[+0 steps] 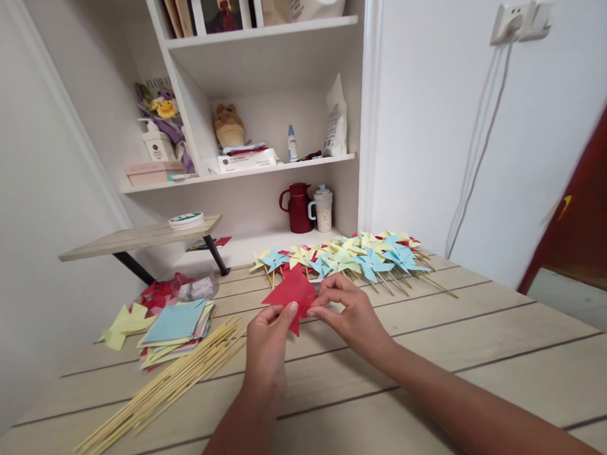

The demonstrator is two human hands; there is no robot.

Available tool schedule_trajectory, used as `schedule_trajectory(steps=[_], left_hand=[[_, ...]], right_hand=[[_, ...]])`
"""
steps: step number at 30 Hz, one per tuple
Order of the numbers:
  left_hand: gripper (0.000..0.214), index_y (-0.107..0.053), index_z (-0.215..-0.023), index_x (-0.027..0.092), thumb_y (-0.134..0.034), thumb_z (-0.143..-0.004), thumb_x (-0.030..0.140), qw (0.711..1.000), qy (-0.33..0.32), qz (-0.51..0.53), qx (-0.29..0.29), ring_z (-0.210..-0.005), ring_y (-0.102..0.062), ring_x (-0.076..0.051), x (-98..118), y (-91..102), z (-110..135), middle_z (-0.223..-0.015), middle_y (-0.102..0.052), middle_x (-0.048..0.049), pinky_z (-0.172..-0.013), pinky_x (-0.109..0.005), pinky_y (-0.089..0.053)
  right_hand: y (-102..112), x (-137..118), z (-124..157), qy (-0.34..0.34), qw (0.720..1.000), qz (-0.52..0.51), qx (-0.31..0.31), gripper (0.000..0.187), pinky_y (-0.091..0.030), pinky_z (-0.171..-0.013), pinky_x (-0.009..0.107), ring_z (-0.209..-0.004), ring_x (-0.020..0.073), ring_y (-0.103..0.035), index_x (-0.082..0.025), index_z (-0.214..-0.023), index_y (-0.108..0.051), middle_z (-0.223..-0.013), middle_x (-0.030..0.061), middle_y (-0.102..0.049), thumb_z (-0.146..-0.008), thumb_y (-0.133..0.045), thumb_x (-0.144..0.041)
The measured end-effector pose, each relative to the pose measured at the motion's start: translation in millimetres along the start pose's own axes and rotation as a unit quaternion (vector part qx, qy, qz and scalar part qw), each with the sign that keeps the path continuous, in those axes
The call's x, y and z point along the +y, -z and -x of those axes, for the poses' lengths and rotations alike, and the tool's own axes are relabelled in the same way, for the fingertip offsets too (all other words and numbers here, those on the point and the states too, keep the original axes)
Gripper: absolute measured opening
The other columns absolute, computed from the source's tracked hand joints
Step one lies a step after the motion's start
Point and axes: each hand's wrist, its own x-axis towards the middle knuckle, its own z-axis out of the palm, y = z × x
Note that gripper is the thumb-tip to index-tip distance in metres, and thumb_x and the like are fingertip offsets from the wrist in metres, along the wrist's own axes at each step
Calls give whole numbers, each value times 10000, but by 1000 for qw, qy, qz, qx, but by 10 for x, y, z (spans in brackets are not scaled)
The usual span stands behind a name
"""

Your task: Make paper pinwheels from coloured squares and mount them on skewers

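A red paper pinwheel (292,289) with pointed blades is held up above the table between my two hands. My left hand (268,338) pinches its lower left side between thumb and fingers. At its right edge my right hand (347,312) has thumb and forefinger closed on the paper. Whether a small fastener sits between those fingertips is hidden. No stick shows on this red piece. To the left lie a bundle of thin wooden sticks (174,381) and a stack of coloured paper squares (178,325).
Many finished pinwheels on sticks (369,262) are heaped at the table's back. A yellow pinwheel shape (125,324) lies at far left, beside a clear container (199,289). A small raised stand (139,236), a red jug (299,209) and a cup (323,210) stand behind.
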Motion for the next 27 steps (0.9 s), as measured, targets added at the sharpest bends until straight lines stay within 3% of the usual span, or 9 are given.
schedule_trajectory(steps=[14,23,27], left_hand=[[303,-735,-745,137,-842,-614,389,999,-20,-37,8,-686,-602,-152,-10,-53,23,-742,-732,-59,-680,-267,-439],[265,-748,-743,145,-808,-652,387,997,-44,-61,-25,-646,-578,-142,30,-101,44,-652,-677,-21,-621,-241,-409],[250,-759,-755,159,-802,-661,386,996,-48,-73,-14,-642,-573,-144,45,-101,71,-667,-678,-18,-618,-241,-408]], right_hand=[[3,5,-16,16,999,48,11,123,-436,-784,358,-838,200,-591,-209,-680,-718,-845,23,-612,-748,-792,-138],[0,-15,-21,17,999,36,25,165,-448,-754,350,-818,197,-580,-204,-650,-663,-824,18,-593,-760,-778,-161],[7,-44,-19,12,998,29,46,187,-495,-806,379,-904,224,-580,-227,-855,-657,-926,35,-561,-740,-801,-199]])
